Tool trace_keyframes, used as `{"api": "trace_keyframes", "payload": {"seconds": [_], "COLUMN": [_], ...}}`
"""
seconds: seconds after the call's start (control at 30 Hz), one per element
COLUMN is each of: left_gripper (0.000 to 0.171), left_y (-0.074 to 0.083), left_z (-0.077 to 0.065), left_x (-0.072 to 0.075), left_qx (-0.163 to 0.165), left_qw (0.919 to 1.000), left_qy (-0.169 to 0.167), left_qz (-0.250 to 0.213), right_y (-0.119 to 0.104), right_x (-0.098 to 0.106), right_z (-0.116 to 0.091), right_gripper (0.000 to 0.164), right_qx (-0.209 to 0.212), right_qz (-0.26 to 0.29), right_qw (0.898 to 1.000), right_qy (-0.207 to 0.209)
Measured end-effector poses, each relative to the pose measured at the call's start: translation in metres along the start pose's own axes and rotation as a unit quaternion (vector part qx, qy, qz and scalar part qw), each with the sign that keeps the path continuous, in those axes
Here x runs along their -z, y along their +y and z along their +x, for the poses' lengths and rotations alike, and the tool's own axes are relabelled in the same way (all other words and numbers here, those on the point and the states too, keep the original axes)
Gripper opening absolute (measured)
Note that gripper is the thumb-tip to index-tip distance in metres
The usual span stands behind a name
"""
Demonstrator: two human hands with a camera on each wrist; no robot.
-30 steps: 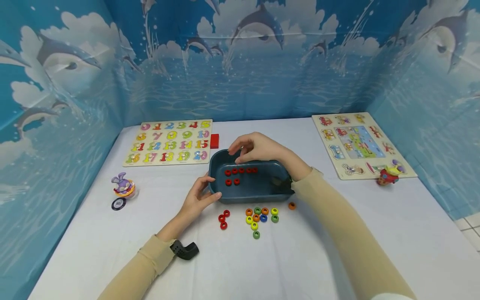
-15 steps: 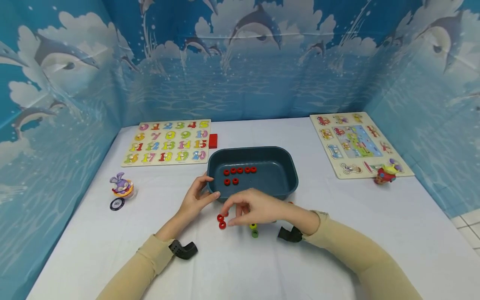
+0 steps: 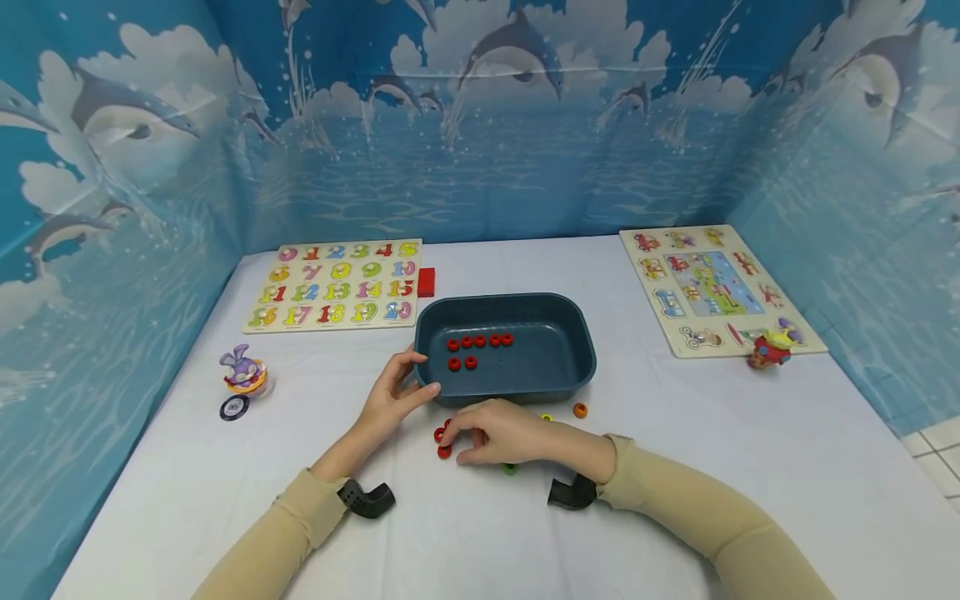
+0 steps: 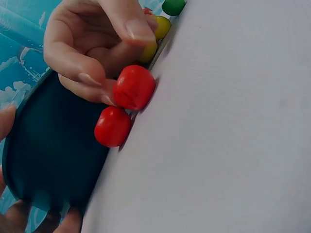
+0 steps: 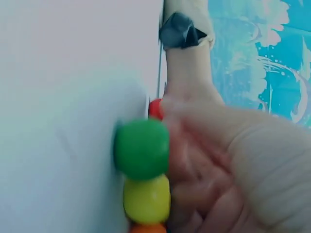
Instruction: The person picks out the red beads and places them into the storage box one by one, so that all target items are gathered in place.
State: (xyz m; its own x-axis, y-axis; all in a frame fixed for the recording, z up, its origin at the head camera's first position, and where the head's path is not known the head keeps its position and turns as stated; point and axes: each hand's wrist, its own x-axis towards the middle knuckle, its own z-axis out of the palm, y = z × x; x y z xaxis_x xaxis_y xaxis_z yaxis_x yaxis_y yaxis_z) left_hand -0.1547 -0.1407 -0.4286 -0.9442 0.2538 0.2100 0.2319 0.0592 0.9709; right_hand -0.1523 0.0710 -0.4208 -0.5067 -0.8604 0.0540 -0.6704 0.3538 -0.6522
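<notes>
My left hand [image 3: 390, 393] grips the left end of a dark blue plastic tray [image 3: 551, 362], thumb at the near corner and fingers along the rim. Inside the tray, several red beads [image 3: 481, 341] lie in two rows. My right hand [image 3: 504, 433] is low over the cloth in front of it, fingers bent, with thumb and index finger apart. Its index fingertip is right at a small group of red beads [image 3: 444, 452]. In the left wrist view, two red beads [image 4: 134, 87] show beside those fingers. The right hand partly hides the green bead [image 3: 510, 469] and other coloured beads.
An orange bead [image 3: 581, 410] lies near the tray's front right. Behind at left are a number puzzle board [image 3: 337, 285] and a red block [image 3: 426, 282]; a picture puzzle board [image 3: 722, 292] is at right. Toy figures [image 3: 243, 372] and a round black disc [image 3: 235, 407] stand aside.
My right hand has come from above the tray down toward me, to the red beads on the cloth. The left hand stays at the tray, and the beads inside look unchanged.
</notes>
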Motion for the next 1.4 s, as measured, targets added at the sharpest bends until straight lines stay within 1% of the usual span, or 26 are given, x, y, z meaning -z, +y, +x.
{"api": "trace_keyframes", "payload": {"seconds": [0.17,0.23,0.3,0.4,0.5,0.6,0.7,0.8,0.87,0.97,1.03,1.1,1.23,1.3,1.4], "left_gripper": [0.044,0.044,0.044,0.043,0.044,0.044,0.045,0.045,0.045,0.045,0.045,0.045,0.045,0.045,0.044], "left_y": [-0.001,-0.001,-0.001,-0.002,-0.002,-0.003,-0.003,-0.001,0.0,0.001,0.002,0.003,0.003,0.002,0.002], "left_z": [0.001,0.001,0.001,0.0,0.0,0.0,0.0,0.0,0.0,0.0,0.0,-0.001,-0.001,-0.001,0.0], "left_x": [0.001,0.001,0.001,0.001,0.001,0.0,0.0,0.0,0.0,0.0,-0.001,-0.001,-0.001,-0.001,-0.001], "left_qx": [0.002,0.004,0.004,0.004,0.0,-0.004,-0.004,0.004,0.01,0.018,0.02,0.022,0.024,0.025,0.022], "left_qw": [1.0,1.0,1.0,1.0,1.0,0.9999,0.9999,0.9999,0.9999,0.9998,0.9997,0.9997,0.9996,0.9996,0.9997], "left_qy": [-0.003,-0.004,-0.004,-0.003,-0.002,-0.006,-0.008,-0.006,-0.004,0.0,0.002,0.004,0.006,0.006,0.005], "left_qz": [-0.001,-0.002,-0.002,-0.004,-0.008,-0.013,-0.013,-0.009,-0.009,-0.01,-0.012,-0.014,-0.012,-0.009,-0.008], "right_y": [0.004,0.003,0.002,0.0,-0.002,-0.01,-0.02,-0.024,-0.022,-0.011,0.002,0.018,0.049,0.06,0.072], "right_x": [-0.006,-0.009,-0.012,-0.016,-0.012,0.005,0.036,0.071,0.093,0.12,0.132,0.14,0.143,0.14,0.132], "right_z": [0.004,0.006,0.008,0.009,0.009,0.005,0.001,-0.001,0.0,0.004,0.01,0.016,0.028,0.033,0.041], "right_gripper": [0.03,0.032,0.03,0.024,0.021,0.022,0.023,0.024,0.026,0.027,0.028,0.029,0.033,0.035,0.034], "right_qx": [0.009,0.013,0.016,0.014,0.007,-0.001,0.001,0.007,0.002,-0.012,-0.027,-0.041,-0.071,-0.082,-0.093], "right_qz": [-0.057,-0.081,-0.101,-0.116,-0.112,-0.075,-0.012,0.018,0.024,0.041,0.059,0.077,0.092,0.102,0.101], "right_qw": [0.998,0.996,0.994,0.991,0.992,0.997,0.999,0.998,0.996,0.994,0.994,0.994,0.993,0.991,0.99], "right_qy": [0.015,0.025,0.04,0.057,0.053,0.035,0.034,0.063,0.087,0.102,0.092,0.07,0.02,0.002,-0.021]}}
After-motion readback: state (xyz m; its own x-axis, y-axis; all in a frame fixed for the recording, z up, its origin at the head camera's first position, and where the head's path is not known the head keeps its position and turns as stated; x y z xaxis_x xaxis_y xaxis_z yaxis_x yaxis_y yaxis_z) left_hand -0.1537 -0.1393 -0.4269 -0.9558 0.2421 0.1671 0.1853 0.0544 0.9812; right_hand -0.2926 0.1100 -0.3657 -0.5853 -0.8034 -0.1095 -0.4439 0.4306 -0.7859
